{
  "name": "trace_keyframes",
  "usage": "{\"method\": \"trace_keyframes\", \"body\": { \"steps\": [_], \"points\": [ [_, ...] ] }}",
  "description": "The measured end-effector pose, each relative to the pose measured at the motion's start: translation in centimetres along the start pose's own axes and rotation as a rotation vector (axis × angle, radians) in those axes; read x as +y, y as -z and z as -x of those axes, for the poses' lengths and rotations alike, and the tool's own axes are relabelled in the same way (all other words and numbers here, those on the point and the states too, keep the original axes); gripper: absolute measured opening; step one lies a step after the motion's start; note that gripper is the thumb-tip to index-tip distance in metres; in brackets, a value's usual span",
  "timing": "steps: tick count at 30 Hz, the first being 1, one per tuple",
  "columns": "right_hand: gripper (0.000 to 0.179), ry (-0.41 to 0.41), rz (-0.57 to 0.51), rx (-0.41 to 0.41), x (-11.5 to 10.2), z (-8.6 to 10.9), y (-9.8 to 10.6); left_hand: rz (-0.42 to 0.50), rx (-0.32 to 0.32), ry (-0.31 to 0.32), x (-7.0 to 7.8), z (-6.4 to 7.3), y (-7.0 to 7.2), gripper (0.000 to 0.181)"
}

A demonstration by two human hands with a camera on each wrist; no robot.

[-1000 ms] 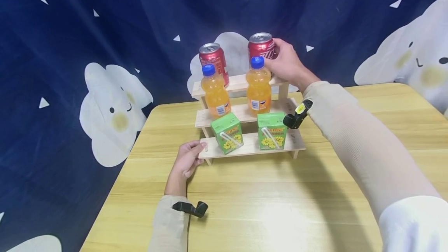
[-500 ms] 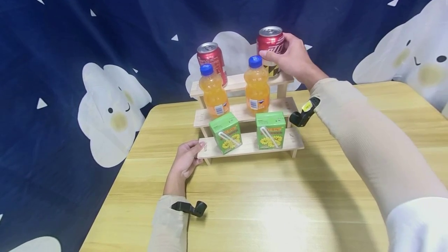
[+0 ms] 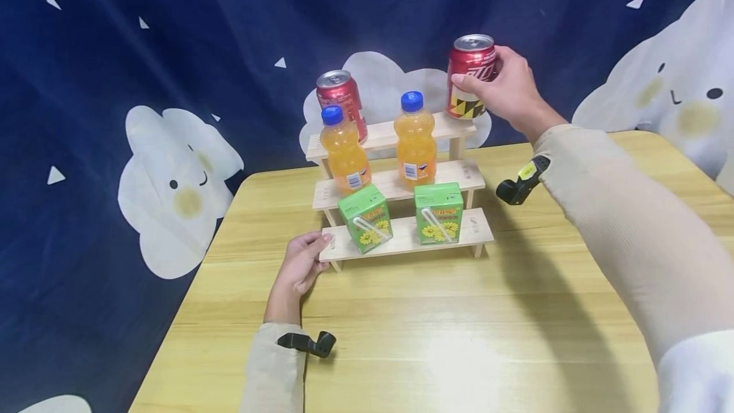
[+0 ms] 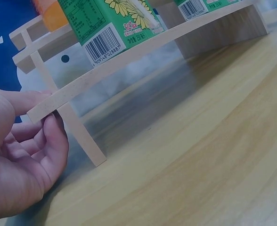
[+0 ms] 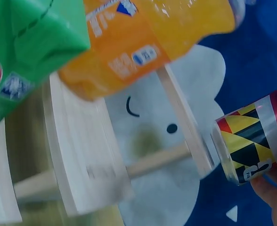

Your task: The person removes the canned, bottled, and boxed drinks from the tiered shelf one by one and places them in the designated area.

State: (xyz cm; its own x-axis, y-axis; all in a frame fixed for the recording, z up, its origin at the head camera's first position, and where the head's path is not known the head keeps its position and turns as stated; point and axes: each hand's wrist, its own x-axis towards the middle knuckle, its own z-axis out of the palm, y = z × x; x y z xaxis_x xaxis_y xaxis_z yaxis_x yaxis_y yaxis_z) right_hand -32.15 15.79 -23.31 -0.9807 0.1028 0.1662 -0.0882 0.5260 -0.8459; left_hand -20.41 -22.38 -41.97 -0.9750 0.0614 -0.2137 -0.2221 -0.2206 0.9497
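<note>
My right hand (image 3: pixel 516 89) grips a red soda can (image 3: pixel 471 75), thumb in front and fingers behind. The can's base overlaps the right end of the top tier in the head view; in the right wrist view the can (image 5: pixel 251 141) is just off that tier's end. A three-tier wooden display rack (image 3: pixel 401 245) stands on the table. My left hand (image 3: pixel 301 263) pinches the left end of its bottom tier, thumb on top and fingers curled beneath, as the left wrist view shows. Another red can (image 3: pixel 338 95) stands at the top tier's left.
Two orange soda bottles with blue caps, the left bottle (image 3: pixel 346 155) and the right bottle (image 3: pixel 415 145), stand on the middle tier. Two green drink cartons, the left carton (image 3: pixel 367 222) turned at an angle and the right carton (image 3: pixel 438 215) facing front, stand on the bottom tier. A blue curtain (image 3: pixel 229 30) hangs behind the table (image 3: pixel 401 336).
My right hand has carried the red can rightward and up, from behind the right bottle to the top tier's right end. The left hand keeps its hold on the rack.
</note>
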Motion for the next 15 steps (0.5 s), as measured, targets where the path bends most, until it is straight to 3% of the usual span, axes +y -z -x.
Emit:
{"method": "trace_keyframes", "body": {
  "steps": [15],
  "points": [
    [0.085,-0.068,0.065,0.086,4.4,0.7,3.9,-0.005,0.012,0.014,-0.1,-0.1,0.1,0.023]
  ]
}}
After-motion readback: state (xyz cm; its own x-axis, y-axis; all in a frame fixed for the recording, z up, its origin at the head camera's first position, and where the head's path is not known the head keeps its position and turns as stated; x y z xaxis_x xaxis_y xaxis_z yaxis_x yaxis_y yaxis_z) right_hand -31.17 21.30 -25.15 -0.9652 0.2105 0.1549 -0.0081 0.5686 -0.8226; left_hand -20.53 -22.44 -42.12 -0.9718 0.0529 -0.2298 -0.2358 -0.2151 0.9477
